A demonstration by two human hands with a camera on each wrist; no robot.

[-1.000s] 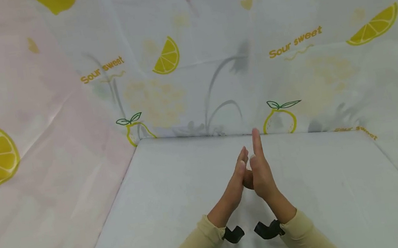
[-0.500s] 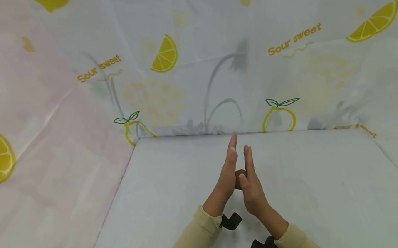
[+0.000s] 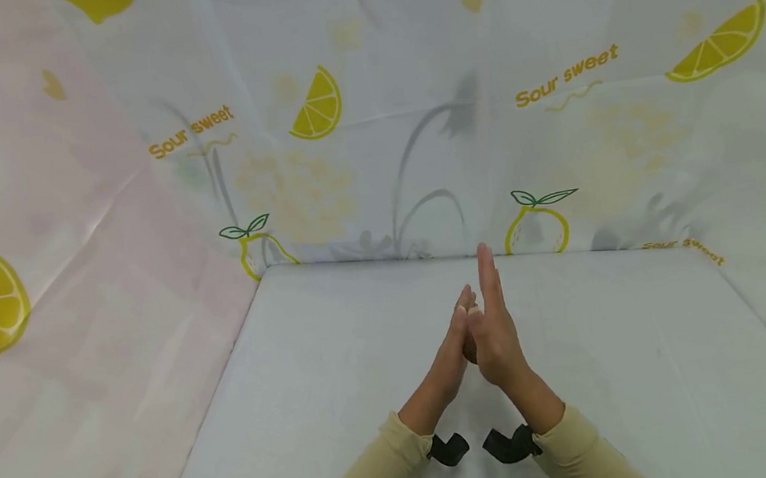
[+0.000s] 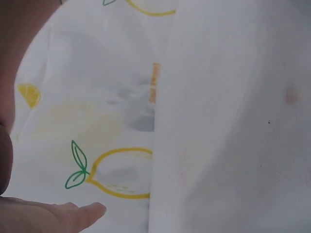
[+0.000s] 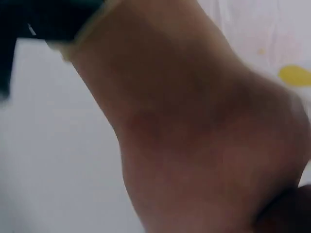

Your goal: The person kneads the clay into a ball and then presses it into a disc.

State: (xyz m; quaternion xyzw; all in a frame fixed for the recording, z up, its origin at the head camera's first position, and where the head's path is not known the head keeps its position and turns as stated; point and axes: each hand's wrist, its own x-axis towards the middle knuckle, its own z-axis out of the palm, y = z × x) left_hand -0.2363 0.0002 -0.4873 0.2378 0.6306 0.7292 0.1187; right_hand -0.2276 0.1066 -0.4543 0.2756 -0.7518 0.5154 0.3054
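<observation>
A small brown ball [image 3: 469, 349] shows between the two palms in the head view, mostly covered by the hands. The left hand [image 3: 446, 357] lies flat against its left side, fingers straight and pointing forward. On its other side is the right hand [image 3: 498, 342], also with straight fingers, its fingertips reaching farther forward than the left's. Both hands are upright, palms facing, above the white table. In the left wrist view, fingers [image 4: 73, 214] stick out at the lower left. A bare wrist [image 5: 184, 111] fills much of the right wrist view, blurred; the ball cannot be made out there.
A white table [image 3: 338, 342] spreads under and around the hands. White cloth printed with lemons [image 3: 538, 231] rises behind it and at both sides. Each beige cuff carries a black curved mount [image 3: 449, 450] at the wrist.
Half a second ago the left hand was farther forward; now it has drawn back and the right hand has slid forward, much as one second ago. The ball stays between the palms.
</observation>
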